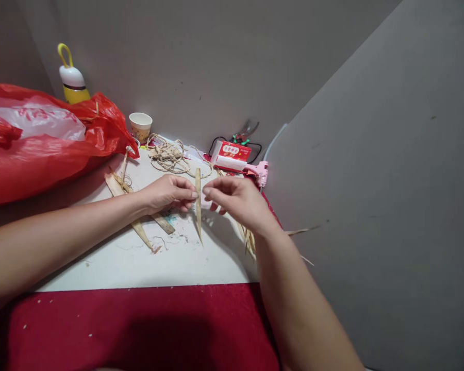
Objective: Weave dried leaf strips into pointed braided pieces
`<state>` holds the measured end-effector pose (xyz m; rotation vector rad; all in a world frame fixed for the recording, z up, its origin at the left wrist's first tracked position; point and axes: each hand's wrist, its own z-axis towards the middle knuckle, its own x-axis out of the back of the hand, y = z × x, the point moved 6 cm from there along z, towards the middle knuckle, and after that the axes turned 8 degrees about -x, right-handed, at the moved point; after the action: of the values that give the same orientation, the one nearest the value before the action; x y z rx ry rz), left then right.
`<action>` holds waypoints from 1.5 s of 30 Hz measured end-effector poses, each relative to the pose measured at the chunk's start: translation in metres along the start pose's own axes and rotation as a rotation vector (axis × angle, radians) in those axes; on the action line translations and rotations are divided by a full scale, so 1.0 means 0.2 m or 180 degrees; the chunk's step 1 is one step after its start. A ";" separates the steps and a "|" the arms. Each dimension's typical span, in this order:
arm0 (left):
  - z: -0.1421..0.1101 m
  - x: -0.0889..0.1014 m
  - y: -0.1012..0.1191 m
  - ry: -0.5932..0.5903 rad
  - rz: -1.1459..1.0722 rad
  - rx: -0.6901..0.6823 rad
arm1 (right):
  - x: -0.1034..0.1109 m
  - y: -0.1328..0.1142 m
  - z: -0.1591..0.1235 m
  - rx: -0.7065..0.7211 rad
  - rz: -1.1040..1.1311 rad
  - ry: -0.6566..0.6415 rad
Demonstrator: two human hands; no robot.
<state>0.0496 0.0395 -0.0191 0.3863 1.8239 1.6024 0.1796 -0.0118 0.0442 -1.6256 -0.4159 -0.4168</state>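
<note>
Between thumb and fingers, my left hand (pixel 175 193) pinches the edge of a dry, pale strip of plant fibre (pixel 198 203). The strip stands nearly upright and tapers to a point at its lower end. Just right of it, my right hand (pixel 235 198) is held with thumb and fingers slightly apart and nothing visible between them. Under my left forearm lie wider dry strips (pixel 141 234) on the white board. Below my right hand is a bunch of thin strips (pixel 249 241), partly hidden by the wrist.
Behind the hands lies a coil of twisted cord (pixel 168 154). A paper cup (pixel 141 126), a red tissue pack (pixel 231 155), a pink glue gun (pixel 261 172) and pliers-like cutters (pixel 245 134) line the wall. A red plastic bag (pixel 54 159) and yellow bottle (pixel 74 85) stand left.
</note>
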 end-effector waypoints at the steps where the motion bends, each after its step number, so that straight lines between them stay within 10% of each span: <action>1: 0.00 -0.01 0.00 -0.0019 0.0051 -0.0005 | -0.03 0.02 0.01 -0.0042 0.0035 -0.0059; 30: -0.02 -0.04 0.07 0.0166 0.0684 -0.0574 | -0.08 0.05 0.03 0.0285 -0.0633 0.0419; 45: -0.02 -0.05 0.08 0.0053 0.0540 -0.0650 | -0.08 0.07 0.03 -0.0221 0.0403 0.0055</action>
<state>0.0499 0.0334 0.0000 0.4449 1.6563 1.8934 0.1740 -0.0067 0.0236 -1.7044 -0.2863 -0.3528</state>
